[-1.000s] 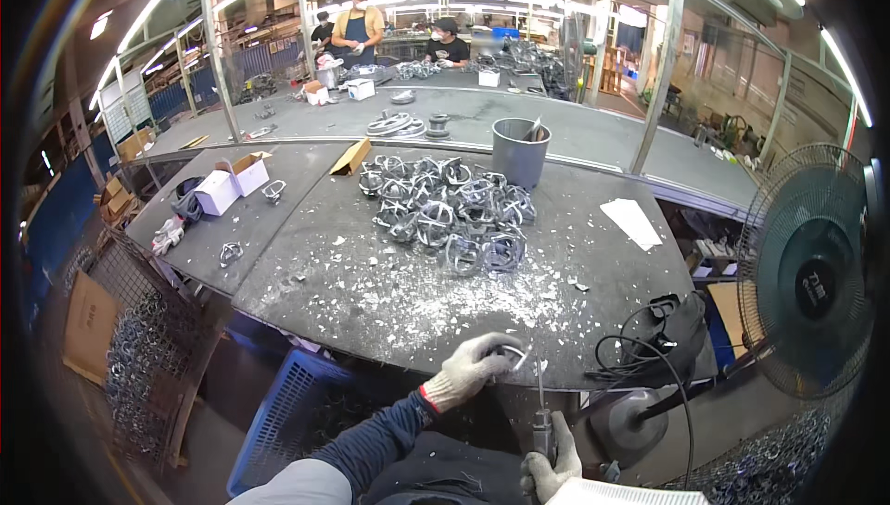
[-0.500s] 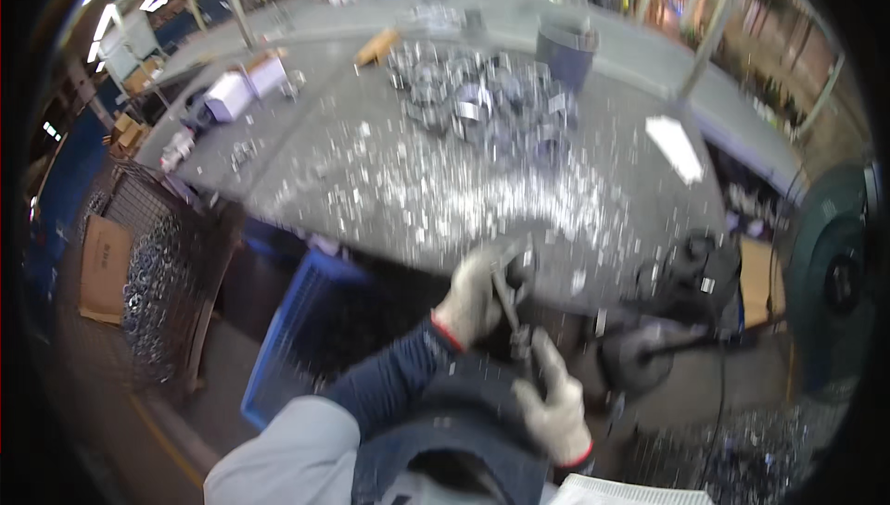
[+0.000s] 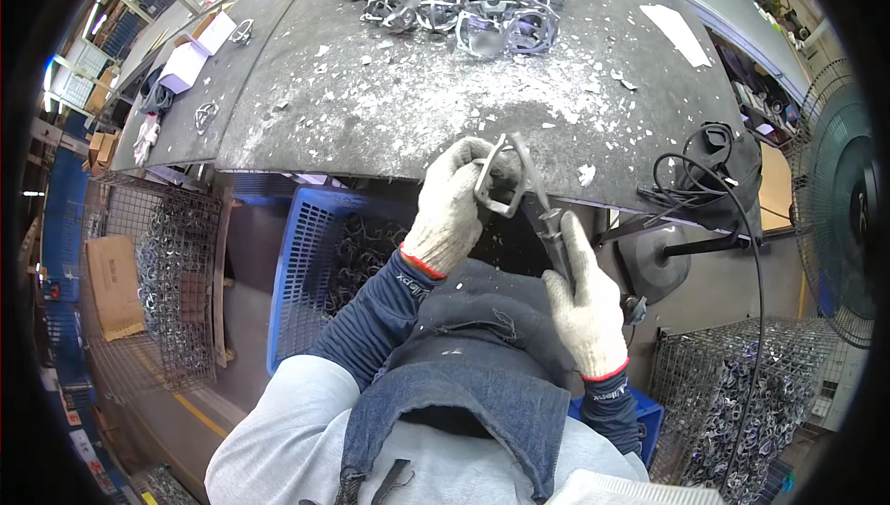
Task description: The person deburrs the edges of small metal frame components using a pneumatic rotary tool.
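My left hand (image 3: 450,213), in a white knit glove, grips a grey metal frame-like part (image 3: 505,209) with a large opening, above the table's near edge. My gloved right hand (image 3: 591,310) is closed round the dark handle of a flat-bladed hand tool (image 3: 534,174). Its narrow blade points up and away, lying across or against the right side of the part; exact contact cannot be told. Farther back on the table is a heap of similar metal parts (image 3: 445,0).
White flakes are scattered over the grey table (image 3: 306,148). Below it stands a blue crate (image 3: 292,269) holding dark parts. Wire cages (image 3: 195,292) of parts stand at both sides. A large fan (image 3: 848,199) and a black bag with cables (image 3: 718,157) are at right.
The view has tilted downward and sharpened, so the table heap sits higher. Both hands appear higher in the picture, still holding the part and the tool.
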The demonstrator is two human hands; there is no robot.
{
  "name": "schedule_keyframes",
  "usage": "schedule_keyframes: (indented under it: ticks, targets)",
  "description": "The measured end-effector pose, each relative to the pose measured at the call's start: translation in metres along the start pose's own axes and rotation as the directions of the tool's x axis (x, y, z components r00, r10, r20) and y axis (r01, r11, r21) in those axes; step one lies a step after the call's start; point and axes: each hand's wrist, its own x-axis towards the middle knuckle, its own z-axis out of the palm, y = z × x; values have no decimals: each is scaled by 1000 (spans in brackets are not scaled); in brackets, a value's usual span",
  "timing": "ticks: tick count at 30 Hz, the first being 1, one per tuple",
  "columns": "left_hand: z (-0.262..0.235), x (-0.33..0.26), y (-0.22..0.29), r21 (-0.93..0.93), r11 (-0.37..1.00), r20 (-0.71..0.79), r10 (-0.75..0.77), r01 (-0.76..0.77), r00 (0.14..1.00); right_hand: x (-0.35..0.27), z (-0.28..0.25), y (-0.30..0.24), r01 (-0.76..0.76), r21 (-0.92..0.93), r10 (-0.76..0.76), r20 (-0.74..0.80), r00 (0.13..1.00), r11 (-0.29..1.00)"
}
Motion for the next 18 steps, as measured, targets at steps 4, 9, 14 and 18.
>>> schedule_keyframes:
  ticks: [4,9,14,18]
  targets:
    - [-3,-10,17,153,981,57,109,-117,992,2,-2,9,-37,51,36,18,999,998]
    - [-13,9,21,376,918,15,130,-126,991,-10,3,0,133,48,-133,7,991,990]
    - [-8,1,24,466,868,61,165,-174,984,0,-3,-10,61,-101,-45,154,987,993]
    - [-17,-4,20,400,909,79,95,-119,992,13,6,10,196,-136,-203,-43,978,971]
